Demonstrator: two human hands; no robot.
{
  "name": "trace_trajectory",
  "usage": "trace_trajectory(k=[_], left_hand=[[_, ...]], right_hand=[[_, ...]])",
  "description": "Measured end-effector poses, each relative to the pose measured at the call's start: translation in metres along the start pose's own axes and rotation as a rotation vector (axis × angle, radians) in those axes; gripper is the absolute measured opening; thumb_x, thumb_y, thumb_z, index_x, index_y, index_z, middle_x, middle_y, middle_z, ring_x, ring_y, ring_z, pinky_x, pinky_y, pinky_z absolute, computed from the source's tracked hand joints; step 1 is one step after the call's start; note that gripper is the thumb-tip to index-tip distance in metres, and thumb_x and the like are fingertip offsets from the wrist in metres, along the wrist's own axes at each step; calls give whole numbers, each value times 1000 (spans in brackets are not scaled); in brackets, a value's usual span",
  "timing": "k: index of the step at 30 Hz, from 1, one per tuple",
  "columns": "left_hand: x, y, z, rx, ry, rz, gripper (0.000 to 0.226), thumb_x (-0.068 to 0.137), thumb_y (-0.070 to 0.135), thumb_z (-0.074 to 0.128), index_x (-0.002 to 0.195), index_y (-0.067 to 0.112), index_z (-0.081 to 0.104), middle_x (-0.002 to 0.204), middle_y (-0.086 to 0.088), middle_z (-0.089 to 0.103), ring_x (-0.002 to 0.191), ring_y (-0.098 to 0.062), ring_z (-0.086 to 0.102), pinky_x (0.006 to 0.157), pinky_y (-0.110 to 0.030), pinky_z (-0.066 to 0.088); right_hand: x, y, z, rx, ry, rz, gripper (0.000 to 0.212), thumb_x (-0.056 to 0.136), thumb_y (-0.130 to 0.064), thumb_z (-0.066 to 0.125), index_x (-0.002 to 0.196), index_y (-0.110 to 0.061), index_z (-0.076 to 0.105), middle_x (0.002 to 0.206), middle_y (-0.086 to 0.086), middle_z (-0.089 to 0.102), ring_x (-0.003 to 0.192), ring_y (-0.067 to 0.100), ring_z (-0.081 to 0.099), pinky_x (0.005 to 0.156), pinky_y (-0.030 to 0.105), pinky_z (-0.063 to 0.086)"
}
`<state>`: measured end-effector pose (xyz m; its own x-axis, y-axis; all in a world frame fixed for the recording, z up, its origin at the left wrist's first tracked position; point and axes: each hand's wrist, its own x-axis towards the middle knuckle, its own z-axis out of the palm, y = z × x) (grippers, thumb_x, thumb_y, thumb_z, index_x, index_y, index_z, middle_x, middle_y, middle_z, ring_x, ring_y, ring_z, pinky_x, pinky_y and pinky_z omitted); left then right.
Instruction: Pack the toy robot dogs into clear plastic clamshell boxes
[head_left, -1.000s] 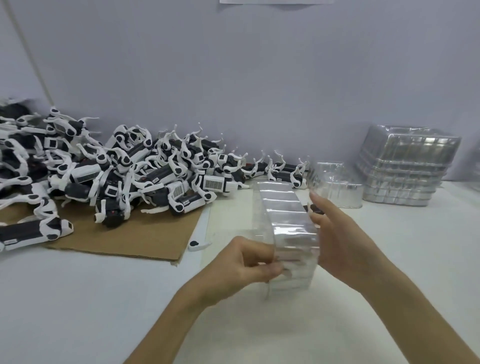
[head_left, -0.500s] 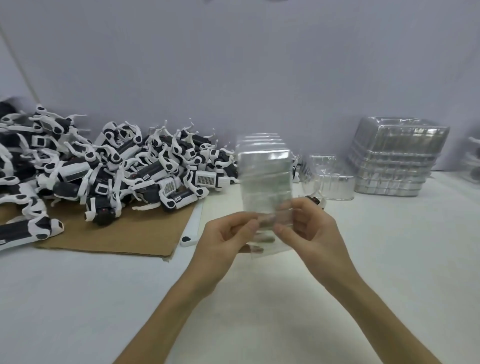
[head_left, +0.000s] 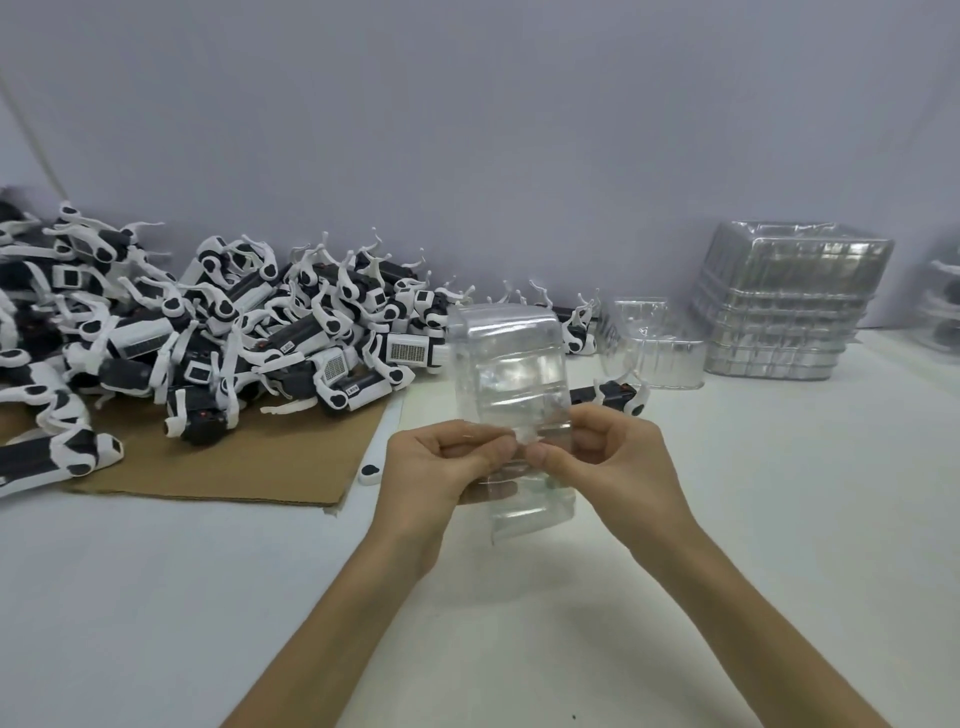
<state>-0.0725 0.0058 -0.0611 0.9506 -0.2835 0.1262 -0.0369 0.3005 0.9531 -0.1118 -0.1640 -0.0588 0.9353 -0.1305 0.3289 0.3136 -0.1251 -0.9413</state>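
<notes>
Along the table's (head_left: 156, 597) left edge and back toward the wall, your toy robot dogs (head_left: 234, 332) lie in a tangled black-and-white pile. Most of them sit on a brown cardboard sheet (head_left: 234, 467) that reaches toward the middle of the table. Just off the sheet's right edge, a small loose white piece (head_left: 371, 470) with a black spot lies on the bare tabletop.

Your left hand (head_left: 436, 473) comes next, with its fingers curled and the thumb and fingertips pinching the near flap of a clear clamshell box (head_left: 506, 358). You hold the box upright over the middle of the table, and nothing shows inside it. Your right hand (head_left: 618, 462) meets the left at the same flap, its fingers curled and its thumb pressed against the plastic. The two thumbs are almost touching.

Behind your right hand, a single robot dog (head_left: 618, 395) lies on the table apart from the pile. Just behind it stands an open clamshell (head_left: 654, 348). Toward the back right corner, a tall stack of clamshell boxes (head_left: 784, 306) rests near the wall. At the right edge there is more clear packaging (head_left: 940, 306), too blurred to make out.
</notes>
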Motion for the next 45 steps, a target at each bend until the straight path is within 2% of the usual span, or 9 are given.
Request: trace_trajectory(k=[9, 16, 18, 20, 26, 32, 37, 42, 45], left_hand=[[0, 0, 0, -83, -126, 23, 27, 88, 29, 62, 98, 13, 80, 106, -18, 75, 100, -32, 74, 74, -32, 61], [5, 1, 0, -23, 9, 102, 23, 91, 26, 59, 90, 12, 77, 90, -14, 77, 81, -29, 77, 61, -28, 60], [11, 8, -18, -98, 163, 137, 22, 99, 18, 52, 91, 8, 70, 75, -7, 75, 63, -19, 74, 51, -24, 56], [17, 15, -40, -168, 278, 137, 21, 103, 15, 49, 92, 10, 66, 67, 0, 71, 50, -10, 65, 45, -20, 51], [18, 7, -38, -395, 198, -40, 19, 98, 26, 53, 90, 20, 69, 65, 6, 58, 49, -7, 52, 47, -19, 49], [17, 6, -38, -460, 241, -145, 21, 85, 35, 64, 75, 25, 79, 61, 9, 49, 52, -10, 44, 49, -19, 44], [18, 0, -39, -452, 242, -192, 18, 81, 36, 65, 73, 27, 78, 65, 9, 44, 55, -9, 36, 57, -20, 37], [15, -11, -28, -505, 138, -187, 17, 90, 29, 58, 79, 19, 67, 47, 5, 31, 38, -9, 26, 42, -21, 35], [10, -17, -18, -456, 95, -206, 21, 101, 26, 49, 85, 16, 58, 44, 4, 27, 32, -9, 23, 37, -22, 38]], right_hand=[[4, -3, -10, 99, 38, 34, 30, 74, -21, 81, 101, -11, 75, 89, 7, 79, 82, 21, 75, 63, 25, 56], [11, -7, -23, 153, 133, 6, 23, 73, -19, 79, 92, -6, 74, 78, 6, 76, 66, 16, 71, 58, 24, 54], [16, -11, -44, 221, 297, 0, 3, 83, -12, 74, 84, -11, 72, 73, -1, 72, 64, 12, 66, 61, 24, 51], [18, -15, -69, 292, 459, -17, 10, 89, -8, 70, 83, -16, 70, 72, -4, 69, 67, 12, 65, 65, 23, 50], [14, -23, -71, 359, 413, -84, 8, 87, -24, 71, 81, -24, 75, 79, -5, 71, 74, 12, 68, 67, 19, 53], [18, -30, -88, 233, 517, -160, 17, 95, -13, 62, 86, -24, 71, 82, -6, 64, 85, 18, 62, 78, 30, 50], [43, -52, -105, -80, 537, -217, 25, 82, -17, 57, 103, -18, 71, 80, -3, 62, 77, 14, 56, 71, 27, 46], [113, -64, -112, -819, 498, -248, 7, 88, -15, 64, 86, -19, 58, 67, -3, 49, 56, 8, 42, 49, 7, 32], [160, -48, -109, -1009, 463, -147, 29, 91, -4, 61, 120, -6, 64, 81, 2, 59, 64, 9, 50, 51, 5, 30]])
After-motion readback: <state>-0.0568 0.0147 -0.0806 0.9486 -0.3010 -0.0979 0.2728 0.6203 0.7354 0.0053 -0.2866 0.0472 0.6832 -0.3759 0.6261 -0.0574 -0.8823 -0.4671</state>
